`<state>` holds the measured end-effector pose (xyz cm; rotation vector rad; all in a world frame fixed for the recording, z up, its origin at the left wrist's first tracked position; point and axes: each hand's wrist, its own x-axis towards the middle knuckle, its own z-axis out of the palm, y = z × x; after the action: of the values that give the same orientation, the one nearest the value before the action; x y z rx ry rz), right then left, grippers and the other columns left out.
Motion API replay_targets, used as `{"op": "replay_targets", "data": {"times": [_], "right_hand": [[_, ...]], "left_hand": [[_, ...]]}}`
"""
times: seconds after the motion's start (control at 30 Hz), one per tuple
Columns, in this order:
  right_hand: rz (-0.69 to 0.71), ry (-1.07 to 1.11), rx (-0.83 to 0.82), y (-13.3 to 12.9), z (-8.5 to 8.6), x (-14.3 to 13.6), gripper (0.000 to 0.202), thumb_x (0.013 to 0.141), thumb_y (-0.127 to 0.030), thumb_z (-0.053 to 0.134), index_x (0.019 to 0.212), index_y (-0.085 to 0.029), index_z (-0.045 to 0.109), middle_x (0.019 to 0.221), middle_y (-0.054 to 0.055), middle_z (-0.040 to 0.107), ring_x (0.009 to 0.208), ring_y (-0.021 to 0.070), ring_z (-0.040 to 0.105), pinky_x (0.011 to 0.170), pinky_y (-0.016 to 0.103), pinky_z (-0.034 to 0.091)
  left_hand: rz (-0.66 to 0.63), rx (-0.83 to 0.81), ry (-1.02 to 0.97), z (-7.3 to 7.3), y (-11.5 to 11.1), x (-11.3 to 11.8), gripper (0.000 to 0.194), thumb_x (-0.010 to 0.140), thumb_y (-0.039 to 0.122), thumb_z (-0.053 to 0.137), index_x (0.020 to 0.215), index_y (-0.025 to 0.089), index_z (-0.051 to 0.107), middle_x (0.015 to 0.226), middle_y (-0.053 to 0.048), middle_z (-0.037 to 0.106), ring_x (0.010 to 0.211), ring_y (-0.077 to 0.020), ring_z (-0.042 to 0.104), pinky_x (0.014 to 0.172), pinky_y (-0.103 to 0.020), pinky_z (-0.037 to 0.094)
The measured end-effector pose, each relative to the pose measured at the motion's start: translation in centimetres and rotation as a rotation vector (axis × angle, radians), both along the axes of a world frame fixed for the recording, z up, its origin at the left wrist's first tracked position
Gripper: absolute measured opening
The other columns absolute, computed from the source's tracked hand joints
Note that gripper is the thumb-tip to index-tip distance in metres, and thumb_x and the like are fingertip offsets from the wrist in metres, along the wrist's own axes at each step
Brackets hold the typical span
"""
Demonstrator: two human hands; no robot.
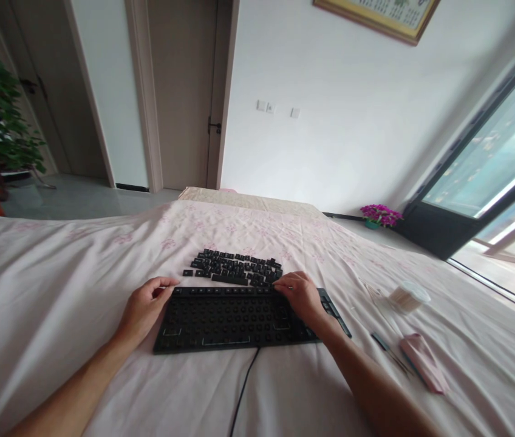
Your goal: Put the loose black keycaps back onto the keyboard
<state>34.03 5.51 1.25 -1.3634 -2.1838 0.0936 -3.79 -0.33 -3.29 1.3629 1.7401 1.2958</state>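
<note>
Black rectangular plastic keyboard (pixel 212 317): lying on pale pink floral cloth (pixel 79 285) that is extending well past its left edge. Loose black plastic keycaps (pixel 230 280): lying just beyond its far edge. Left hand (pixel 150 298): fingertips nearly meeting at far-left corner. Right hand (pixel 302 296): fingers curling together at far edge. Either's hold: cannot tell.

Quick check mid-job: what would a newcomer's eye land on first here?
Probably the black keyboard, mostly stripped, on the pale cloth, with the left hand at its far left corner and the right hand over its right part. Loose keycaps lie just beyond it. Magenta flowers stand out at the back right.
</note>
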Motion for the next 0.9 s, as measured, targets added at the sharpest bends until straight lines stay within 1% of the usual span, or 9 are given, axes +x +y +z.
{"op": "replay_targets", "data": {"times": [0.23,0.47,0.6,0.9], "right_hand": [[-0.007,-0.064,0.035,-0.9,-0.3,-0.5,0.016,0.087,-0.031,0.059,0.087,-0.031,0.075,0.094,-0.001,0.071,0.094,0.0193,0.056,0.088,0.032,0.038],[-0.009,-0.114,0.064,-0.9,-0.4,-0.6,0.017,0.089,-0.031,0.057,0.088,-0.029,0.074,0.094,0.000,0.070,0.095,0.0194,0.055,0.088,0.033,0.036],[0.016,-0.141,0.071,-1.0,-0.6,-0.6,0.019,0.090,-0.031,0.055,0.089,-0.028,0.074,0.093,0.000,0.070,0.093,0.0187,0.055,0.086,0.032,0.037],[0.067,-0.243,0.112,-1.5,0.5,-0.9,0.024,0.094,-0.029,0.049,0.090,-0.025,0.072,0.092,0.003,0.069,0.092,0.0185,0.055,0.081,0.032,0.037]], "left_hand": [[0.005,0.005,0.002,0.3,-0.1,0.2,0.033,0.076,0.043,0.058,0.097,0.018,0.067,0.077,-0.002,0.071,0.069,-0.0179,0.064,0.063,-0.025,0.047],[0.006,-0.015,0.005,0.6,-0.2,0.3,0.035,0.075,0.043,0.058,0.098,0.018,0.067,0.074,-0.002,0.071,0.067,-0.0180,0.064,0.061,-0.024,0.047],[0.011,-0.017,0.017,0.6,-0.2,0.2,0.035,0.075,0.044,0.058,0.097,0.018,0.067,0.076,-0.001,0.071,0.068,-0.0179,0.064,0.062,-0.024,0.047],[0.000,0.003,0.023,0.3,-0.1,0.1,0.034,0.076,0.044,0.058,0.096,0.018,0.067,0.077,-0.001,0.071,0.070,-0.0180,0.064,0.064,-0.025,0.047]]}}
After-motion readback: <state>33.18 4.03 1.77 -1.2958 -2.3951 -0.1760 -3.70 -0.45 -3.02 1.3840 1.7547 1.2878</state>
